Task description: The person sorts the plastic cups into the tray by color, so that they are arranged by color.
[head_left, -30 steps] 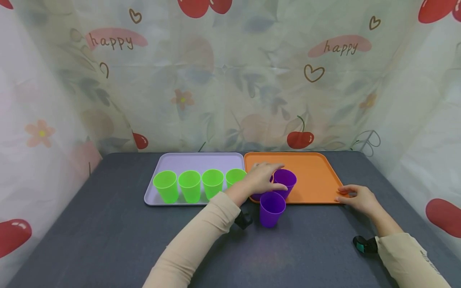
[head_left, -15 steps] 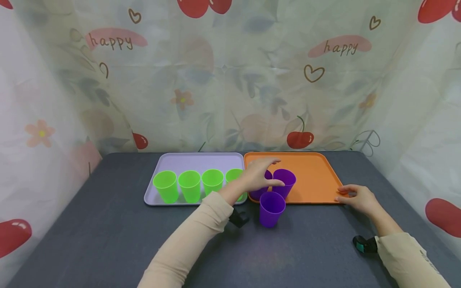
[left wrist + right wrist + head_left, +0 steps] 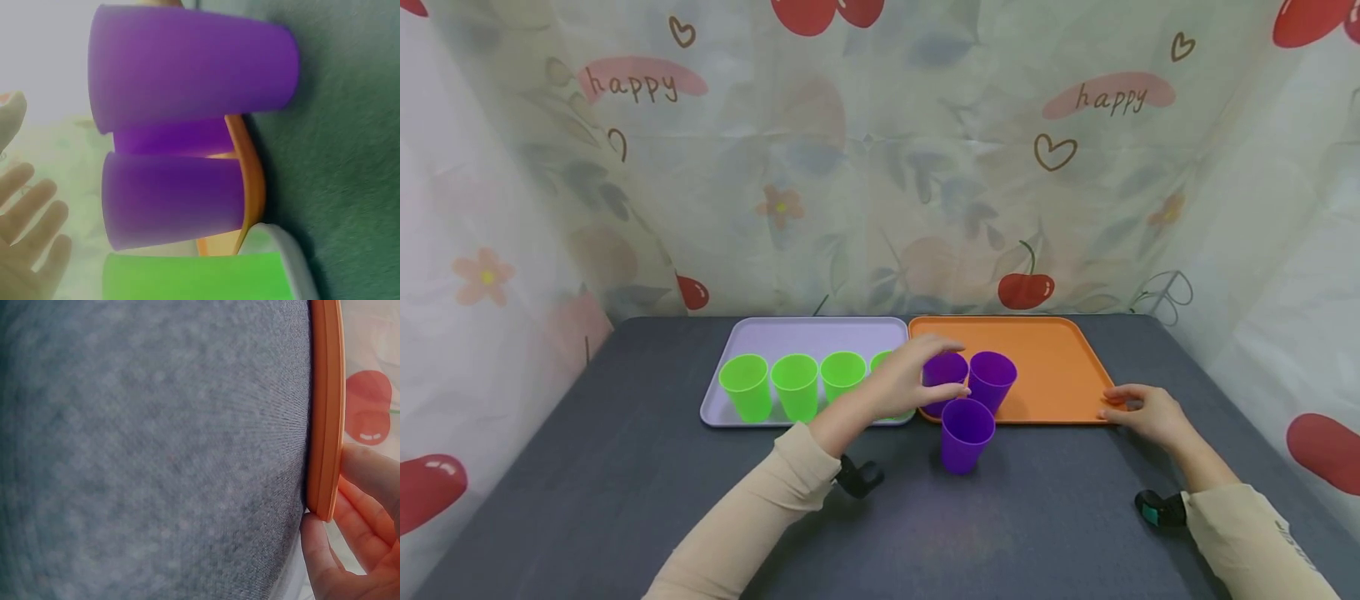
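Observation:
My left hand [image 3: 904,377] is spread, thumb and fingers apart, over the near left corner of the orange tray [image 3: 1045,358]. In the left wrist view its fingers stand clear of the cups, holding nothing. Nearest to it is a purple cup [image 3: 945,371] upright on the tray, with a second purple cup [image 3: 992,379] to its right. A third purple cup [image 3: 967,435] stands on the table just in front of the tray. At the tray's near right corner, my right hand [image 3: 1150,412] pinches the rim [image 3: 325,425] between thumb and fingers.
A lavender tray [image 3: 816,333] lies left of the orange one, bearing a row of several green cups [image 3: 795,387]; my left hand partly hides the rightmost. Dark grey cloth covers the table [image 3: 985,542]. Patterned curtains [image 3: 865,208] hang behind and at both sides.
My left hand has drawn leftward off the right purple cup and past the left one, which now shows more fully. Cups, trays and right hand look unmoved.

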A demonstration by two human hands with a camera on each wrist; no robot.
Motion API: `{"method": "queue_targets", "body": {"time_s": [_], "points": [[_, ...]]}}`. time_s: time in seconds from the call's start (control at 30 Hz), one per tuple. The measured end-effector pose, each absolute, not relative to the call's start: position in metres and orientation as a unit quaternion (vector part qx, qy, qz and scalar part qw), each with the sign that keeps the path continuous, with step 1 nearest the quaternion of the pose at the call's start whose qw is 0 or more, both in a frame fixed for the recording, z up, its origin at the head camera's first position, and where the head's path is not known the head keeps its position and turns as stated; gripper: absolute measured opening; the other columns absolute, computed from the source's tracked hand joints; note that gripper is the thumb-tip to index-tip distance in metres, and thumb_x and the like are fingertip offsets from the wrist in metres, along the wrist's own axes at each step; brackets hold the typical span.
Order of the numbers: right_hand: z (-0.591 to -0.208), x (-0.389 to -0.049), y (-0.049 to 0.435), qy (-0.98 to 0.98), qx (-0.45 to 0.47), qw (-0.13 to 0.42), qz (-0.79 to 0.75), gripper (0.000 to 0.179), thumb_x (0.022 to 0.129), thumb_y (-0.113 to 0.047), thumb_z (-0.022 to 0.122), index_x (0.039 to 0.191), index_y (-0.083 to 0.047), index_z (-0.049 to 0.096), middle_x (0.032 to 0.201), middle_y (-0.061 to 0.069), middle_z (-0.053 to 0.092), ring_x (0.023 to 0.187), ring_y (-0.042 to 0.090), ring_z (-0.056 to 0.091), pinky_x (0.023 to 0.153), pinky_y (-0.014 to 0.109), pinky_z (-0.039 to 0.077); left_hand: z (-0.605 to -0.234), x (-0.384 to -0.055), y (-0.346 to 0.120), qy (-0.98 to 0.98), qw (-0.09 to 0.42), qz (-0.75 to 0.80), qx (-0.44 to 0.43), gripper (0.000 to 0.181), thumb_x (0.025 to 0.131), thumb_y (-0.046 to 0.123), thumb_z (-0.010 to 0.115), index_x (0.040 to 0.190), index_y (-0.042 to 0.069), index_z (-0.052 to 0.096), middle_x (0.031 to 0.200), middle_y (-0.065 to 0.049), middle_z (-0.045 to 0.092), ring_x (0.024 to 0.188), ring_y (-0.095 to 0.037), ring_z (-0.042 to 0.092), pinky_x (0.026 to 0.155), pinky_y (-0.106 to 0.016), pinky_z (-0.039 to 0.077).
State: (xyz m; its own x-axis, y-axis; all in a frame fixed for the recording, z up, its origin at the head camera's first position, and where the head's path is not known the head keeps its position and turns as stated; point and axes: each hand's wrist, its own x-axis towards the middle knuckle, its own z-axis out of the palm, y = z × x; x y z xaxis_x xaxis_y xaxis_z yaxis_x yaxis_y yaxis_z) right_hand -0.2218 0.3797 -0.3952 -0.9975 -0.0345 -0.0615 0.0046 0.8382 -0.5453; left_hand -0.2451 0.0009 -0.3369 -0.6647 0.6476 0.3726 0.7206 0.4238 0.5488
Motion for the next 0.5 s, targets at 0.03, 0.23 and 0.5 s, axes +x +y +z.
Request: {"method": "queue_targets", "body": {"time_s": [0.03, 0.23, 0.5], "points": [[-0.396, -0.222, 0.38, 0.958, -0.007, 0.034, -0.283, 0.053, 0.087, -0.031, 0.065, 0.121, 0.009, 0.055, 0.121, 0.031, 0.056, 0.104, 0.047, 0.052, 0.082, 0.05, 0.048, -0.338, -0.243, 0.0, -0.837, 0.058, -0.355, -0.413, 0.053, 0.081, 0.03, 0.072, 0.125, 0.006, 0.056, 0.124, -0.01, 0.06, 0.118, -0.021, 0.053, 0.1, -0.034, 0.043], [-0.396, -0.221, 0.379, 0.958, -0.004, 0.031, -0.284, 0.053, 0.086, -0.03, 0.066, 0.12, 0.009, 0.055, 0.12, 0.031, 0.057, 0.104, 0.046, 0.053, 0.082, 0.05, 0.048, -0.348, -0.228, -0.004, -0.816, 0.064, -0.37, -0.44, 0.052, 0.079, 0.027, 0.075, 0.122, 0.004, 0.058, 0.118, -0.012, 0.063, 0.111, -0.024, 0.058, 0.096, -0.033, 0.046], [-0.396, -0.22, 0.379, 0.959, -0.005, 0.025, -0.284, 0.052, 0.086, -0.029, 0.066, 0.12, 0.009, 0.055, 0.118, 0.031, 0.058, 0.103, 0.047, 0.053, 0.082, 0.051, 0.048, -0.36, -0.215, -0.007, -0.83, 0.042, -0.364, -0.421, 0.055, 0.077, 0.03, 0.076, 0.124, 0.009, 0.056, 0.122, -0.007, 0.059, 0.115, -0.023, 0.054, 0.099, -0.032, 0.044]]}}
